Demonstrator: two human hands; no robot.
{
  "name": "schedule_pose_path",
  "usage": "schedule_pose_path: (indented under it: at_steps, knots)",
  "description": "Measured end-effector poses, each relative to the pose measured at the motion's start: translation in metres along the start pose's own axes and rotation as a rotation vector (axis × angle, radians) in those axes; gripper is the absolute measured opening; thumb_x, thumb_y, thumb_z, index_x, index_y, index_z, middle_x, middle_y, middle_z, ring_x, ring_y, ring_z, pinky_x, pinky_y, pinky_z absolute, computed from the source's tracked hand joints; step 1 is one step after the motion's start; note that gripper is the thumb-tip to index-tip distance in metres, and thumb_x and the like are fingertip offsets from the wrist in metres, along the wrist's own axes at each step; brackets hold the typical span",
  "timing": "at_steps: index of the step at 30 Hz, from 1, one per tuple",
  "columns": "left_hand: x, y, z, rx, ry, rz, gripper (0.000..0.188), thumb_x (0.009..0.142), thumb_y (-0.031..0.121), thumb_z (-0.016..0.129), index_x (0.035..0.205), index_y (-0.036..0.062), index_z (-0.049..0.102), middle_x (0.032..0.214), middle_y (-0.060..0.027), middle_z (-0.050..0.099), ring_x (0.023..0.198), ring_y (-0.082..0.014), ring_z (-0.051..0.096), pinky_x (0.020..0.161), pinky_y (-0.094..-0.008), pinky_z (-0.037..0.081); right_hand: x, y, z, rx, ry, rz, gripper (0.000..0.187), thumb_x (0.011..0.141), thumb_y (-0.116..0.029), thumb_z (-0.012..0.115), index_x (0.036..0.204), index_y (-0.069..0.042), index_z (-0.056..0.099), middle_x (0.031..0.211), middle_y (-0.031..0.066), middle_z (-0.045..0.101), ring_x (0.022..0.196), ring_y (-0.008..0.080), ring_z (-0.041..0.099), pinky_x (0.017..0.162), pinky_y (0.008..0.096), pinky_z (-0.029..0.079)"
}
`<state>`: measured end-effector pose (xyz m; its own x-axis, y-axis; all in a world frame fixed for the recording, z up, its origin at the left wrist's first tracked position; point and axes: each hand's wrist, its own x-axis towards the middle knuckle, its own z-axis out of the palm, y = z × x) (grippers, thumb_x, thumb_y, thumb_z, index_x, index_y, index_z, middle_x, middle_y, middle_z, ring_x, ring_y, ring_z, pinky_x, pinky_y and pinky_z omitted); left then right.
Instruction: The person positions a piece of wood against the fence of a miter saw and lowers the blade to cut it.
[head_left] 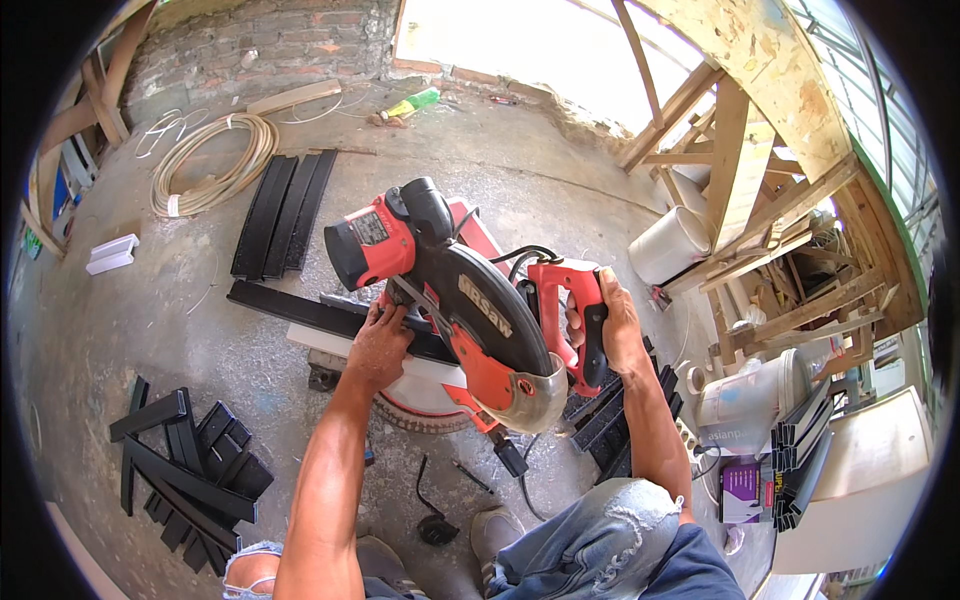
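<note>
A red and black miter saw (470, 300) stands on the floor in front of me, its round blade guard tilted toward me. My right hand (620, 325) is wrapped round the saw's red D-shaped handle (548, 310). My left hand (380, 345) is closed on a long black profile strip (290, 305), which lies across the saw's base and sticks out to the left. Some of its fingertips are hidden behind the strip and the saw. The guard covers the blade, so I cannot tell whether it touches the strip.
Cut black pieces (190, 460) are piled at left; longer black strips (285, 215) lie beyond. More strips (630, 420) sit right of the saw. A coiled hose (215, 165), a white bucket (670, 245), wooden framing (735, 160) and a black tape measure (437, 529) surround the work area.
</note>
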<state>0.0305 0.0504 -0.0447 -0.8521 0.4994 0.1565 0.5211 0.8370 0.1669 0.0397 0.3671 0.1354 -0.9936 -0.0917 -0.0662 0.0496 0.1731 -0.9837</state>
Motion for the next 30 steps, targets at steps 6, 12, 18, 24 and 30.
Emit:
schedule_pose_path:
  at_steps: [6,12,18,24,30]
  knots:
    - [0.0029,-0.0027,-0.002,-0.043,-0.153,-0.028,0.037,0.075,0.024,0.078,0.106,0.0043,0.071,0.145,-0.0217,0.044,0.146,-0.0403,0.03,0.12,-0.0576,0.021,0.0005,-0.0011,0.0001,0.003,-0.006,0.008,0.065,0.104,-0.062,0.033,0.094,-0.003,0.059,0.067,0.0069,0.056,0.053,0.0157,0.054,0.049,0.0286,0.045]
    - [0.004,-0.0006,-0.0025,-0.049,-0.129,-0.021,0.036,0.074,0.022,0.079,0.104,0.0038,0.072,0.143,-0.0209,0.046,0.145,-0.0401,0.03,0.12,-0.0574,0.022,0.001,0.0006,-0.0019,0.01,0.006,0.003,0.065,0.105,-0.061,0.033,0.091,-0.003,0.062,0.068,0.0062,0.058,0.052,0.0151,0.055,0.049,0.029,0.046]
    - [0.0027,-0.0018,-0.0017,-0.049,-0.103,-0.012,0.036,0.073,0.022,0.079,0.103,0.0037,0.072,0.143,-0.0211,0.045,0.147,-0.0418,0.027,0.12,-0.0572,0.022,0.0014,0.0021,-0.002,0.024,0.016,0.006,0.067,0.105,-0.06,0.033,0.088,-0.003,0.064,0.068,0.0055,0.06,0.052,0.0142,0.057,0.049,0.0291,0.047]
    - [0.0027,-0.0008,-0.003,-0.063,-0.116,-0.02,0.036,0.073,0.022,0.079,0.103,0.0034,0.071,0.143,-0.0213,0.044,0.147,-0.0427,0.026,0.12,-0.057,0.022,0.0005,0.0007,-0.0008,0.021,0.022,0.007,0.067,0.105,-0.06,0.034,0.088,-0.003,0.064,0.068,0.0055,0.06,0.052,0.0138,0.056,0.049,0.0289,0.047]
    - [0.0034,0.0006,-0.0063,-0.055,-0.126,-0.018,0.034,0.074,0.021,0.078,0.103,0.0033,0.071,0.143,-0.0215,0.045,0.147,-0.0428,0.027,0.12,-0.0567,0.022,0.0003,0.0006,-0.0013,0.015,0.024,0.005,0.067,0.104,-0.061,0.034,0.088,-0.003,0.063,0.067,0.0053,0.059,0.052,0.0139,0.056,0.049,0.0292,0.047]
